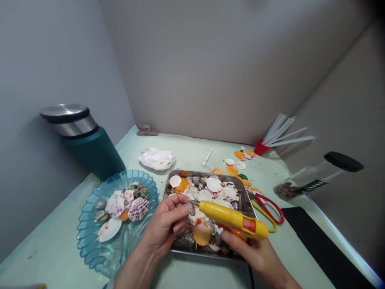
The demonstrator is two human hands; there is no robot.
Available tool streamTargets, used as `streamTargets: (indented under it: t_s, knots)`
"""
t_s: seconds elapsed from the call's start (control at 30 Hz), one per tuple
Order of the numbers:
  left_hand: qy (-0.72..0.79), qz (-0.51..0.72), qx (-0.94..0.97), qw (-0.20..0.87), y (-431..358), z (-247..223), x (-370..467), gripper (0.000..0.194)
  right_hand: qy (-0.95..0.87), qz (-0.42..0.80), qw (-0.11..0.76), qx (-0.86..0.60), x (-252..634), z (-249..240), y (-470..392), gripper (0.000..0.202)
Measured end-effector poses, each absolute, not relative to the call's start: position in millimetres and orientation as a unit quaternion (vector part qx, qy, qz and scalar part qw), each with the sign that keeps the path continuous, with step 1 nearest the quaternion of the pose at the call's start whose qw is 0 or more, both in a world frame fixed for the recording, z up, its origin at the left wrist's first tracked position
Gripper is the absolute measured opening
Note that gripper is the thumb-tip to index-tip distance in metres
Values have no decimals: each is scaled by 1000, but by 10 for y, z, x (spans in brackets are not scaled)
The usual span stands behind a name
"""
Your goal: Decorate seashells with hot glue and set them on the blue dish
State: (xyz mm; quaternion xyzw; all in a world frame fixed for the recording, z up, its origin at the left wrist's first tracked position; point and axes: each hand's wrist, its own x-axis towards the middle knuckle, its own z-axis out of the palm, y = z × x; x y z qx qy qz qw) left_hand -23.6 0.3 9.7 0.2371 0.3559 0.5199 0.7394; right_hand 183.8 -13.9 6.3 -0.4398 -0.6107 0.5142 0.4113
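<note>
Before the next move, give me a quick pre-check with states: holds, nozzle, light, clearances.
1. Yellow glue gun held in the right hand: ok.
2. Small grey piece pinched in the left hand: ok.
3. Red indicator light lit: ok.
4. Left fingers well clear of the nozzle: not ok, the tip looks right beside them.
5. Glue out at the tip: cannot tell, too small to see.
6. Black cord free of snags: cannot tell, it runs out of frame.
</note>
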Motion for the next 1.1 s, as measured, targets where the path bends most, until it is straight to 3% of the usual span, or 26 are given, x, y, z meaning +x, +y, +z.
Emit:
streamTargets:
  t_s: [0.6, 1.1]
  knots:
    - [359, 516, 239, 740, 1, 107, -240, 29, -568, 538, 434, -446, 1808, 76, -153, 33]
    - [351, 526, 229, 740, -1, 101, -247, 28, -608, 556, 391, -409, 1861, 77, -109, 28]
